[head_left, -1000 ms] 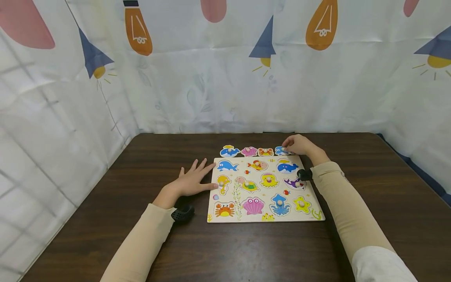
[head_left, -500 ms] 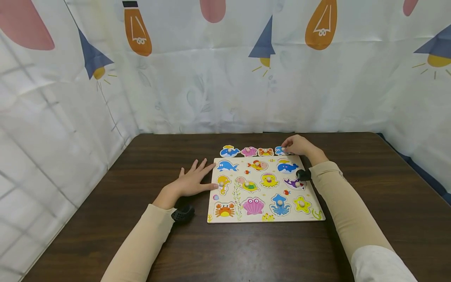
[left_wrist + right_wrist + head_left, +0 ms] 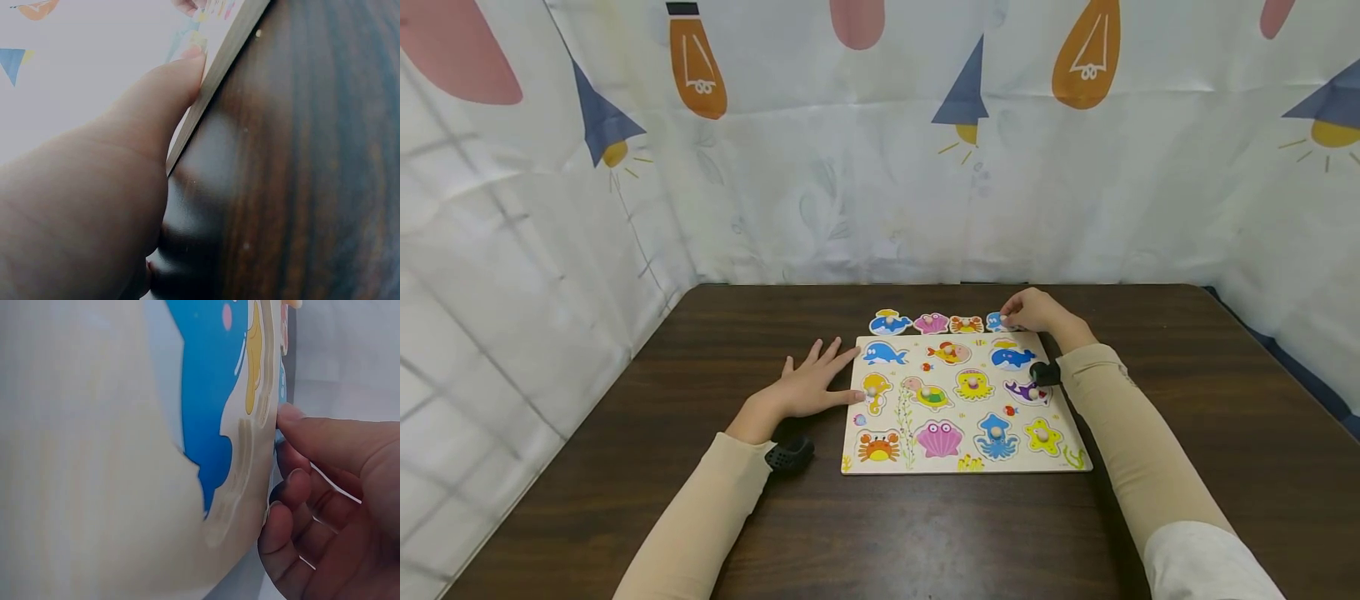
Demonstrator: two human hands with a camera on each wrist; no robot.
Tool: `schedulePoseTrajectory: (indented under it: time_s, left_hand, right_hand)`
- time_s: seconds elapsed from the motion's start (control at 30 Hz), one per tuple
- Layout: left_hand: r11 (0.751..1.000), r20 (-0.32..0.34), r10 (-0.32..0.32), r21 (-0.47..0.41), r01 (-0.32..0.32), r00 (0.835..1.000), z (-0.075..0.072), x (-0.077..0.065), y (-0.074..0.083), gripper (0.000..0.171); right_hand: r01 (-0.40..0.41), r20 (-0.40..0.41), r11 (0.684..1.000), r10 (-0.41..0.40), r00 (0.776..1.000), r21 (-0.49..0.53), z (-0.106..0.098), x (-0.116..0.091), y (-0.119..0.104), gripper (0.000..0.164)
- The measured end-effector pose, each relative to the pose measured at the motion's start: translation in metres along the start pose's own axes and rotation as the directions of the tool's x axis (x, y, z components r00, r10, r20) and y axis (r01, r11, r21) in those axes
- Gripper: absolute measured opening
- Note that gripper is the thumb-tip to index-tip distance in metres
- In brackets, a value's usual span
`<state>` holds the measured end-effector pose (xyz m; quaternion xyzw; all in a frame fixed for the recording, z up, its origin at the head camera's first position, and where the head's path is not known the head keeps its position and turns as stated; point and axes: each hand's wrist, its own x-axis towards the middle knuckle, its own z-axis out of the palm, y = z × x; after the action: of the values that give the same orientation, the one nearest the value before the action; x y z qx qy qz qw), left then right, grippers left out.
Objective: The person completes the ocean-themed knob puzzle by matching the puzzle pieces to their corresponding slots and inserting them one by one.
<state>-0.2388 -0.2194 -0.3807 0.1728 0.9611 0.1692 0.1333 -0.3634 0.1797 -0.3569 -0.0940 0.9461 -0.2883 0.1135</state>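
Observation:
A wooden peg puzzle board (image 3: 895,465) with sea-animal pictures lies on the table. My left hand (image 3: 801,390) is spread at its left edge, the thumb resting on the board near the seahorse piece (image 3: 875,392); the left wrist view also shows that thumb (image 3: 181,75) against the edge. Behind the far right corner, my right hand (image 3: 1041,311) pinches a blue puzzle piece (image 3: 994,320), mostly covered by its fingers. In the right wrist view the thumb (image 3: 325,440) and curled fingers sit just past the board's edge, beside the whale recess (image 3: 209,419).
Along the board's far edge lie a blue whale piece (image 3: 889,323), a pink shell piece (image 3: 931,323) and a crab piece (image 3: 966,324). Other knobbed pieces, such as a starfish (image 3: 1042,435), sit in the board. A printed curtain (image 3: 865,192) hangs behind the dark wooden table (image 3: 925,542).

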Motion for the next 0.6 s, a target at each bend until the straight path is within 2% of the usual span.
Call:
schedulePoseTrajectory:
  time_s: [0.27,0.6]
  left_hand:
    - [1.000,0.003,0.002,-0.009,-0.002,1.000,-0.0012,-0.0013,0.0008,0.093]
    - [1.000,0.001,0.004,-0.009,-0.004,1.000,-0.0008,-0.0006,0.0005,0.093]
  right_hand:
    - [0.028,-0.001,0.999,-0.028,1.000,-0.041,0.0005,0.0036,0.0031,0.022]
    - [0.022,-0.016,0.998,-0.023,1.000,-0.059,0.0008,-0.0017,-0.0029,0.023]
